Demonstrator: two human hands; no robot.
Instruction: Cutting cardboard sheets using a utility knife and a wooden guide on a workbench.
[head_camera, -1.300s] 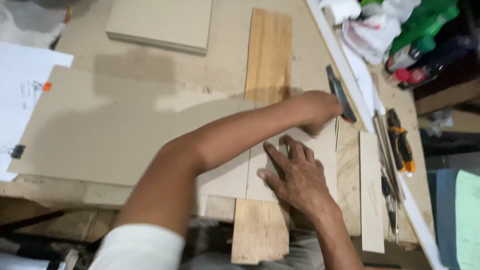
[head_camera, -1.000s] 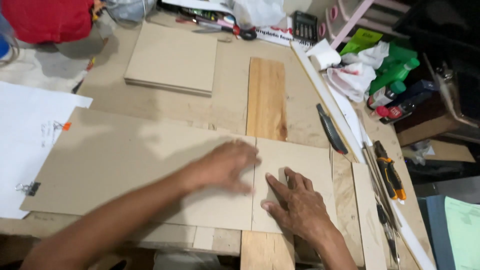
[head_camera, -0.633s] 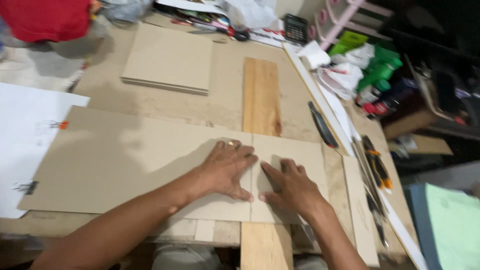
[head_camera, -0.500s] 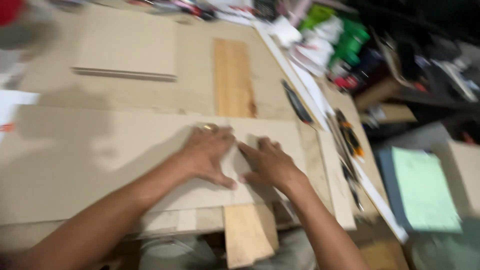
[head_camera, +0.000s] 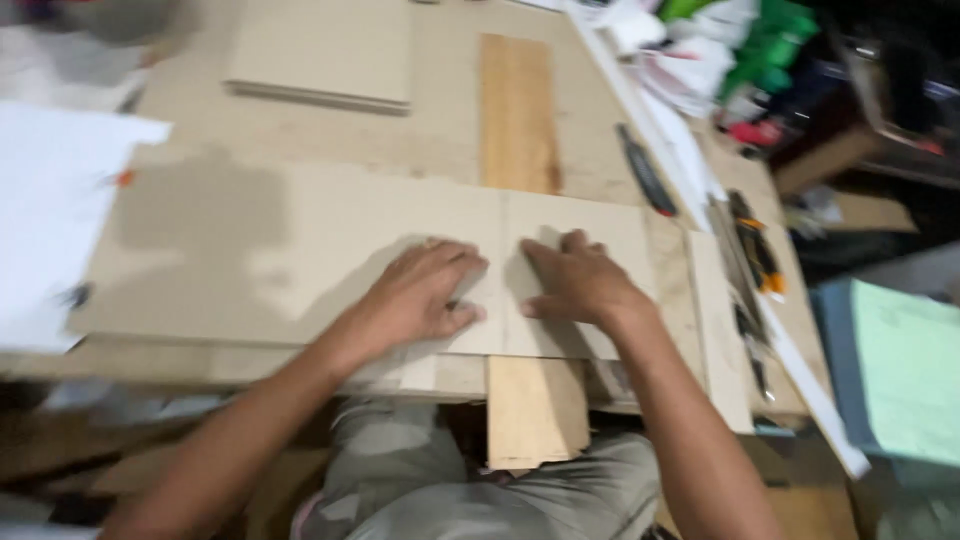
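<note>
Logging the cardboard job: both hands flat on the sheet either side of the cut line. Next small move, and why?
Probably press down and fold along the cut line: the left hand and right hand flank it on the cardboard sheet, with the wooden plank underneath.

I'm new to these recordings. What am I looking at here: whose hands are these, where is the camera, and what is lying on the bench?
There is no machine: a person works with bare hands, filmed by a camera worn on their head and looking down. The left hand and right hand both press flat on a large tan board, either side of a thin line running across it. Neither hand holds anything. A wooden plank runs under the board and sticks out near the person's lap. Farther back lies a smaller stack of boards. White paper sits at the left; a dark knife-like tool and orange-handled tools lie at the right. The picture is somewhat blurred.
</note>
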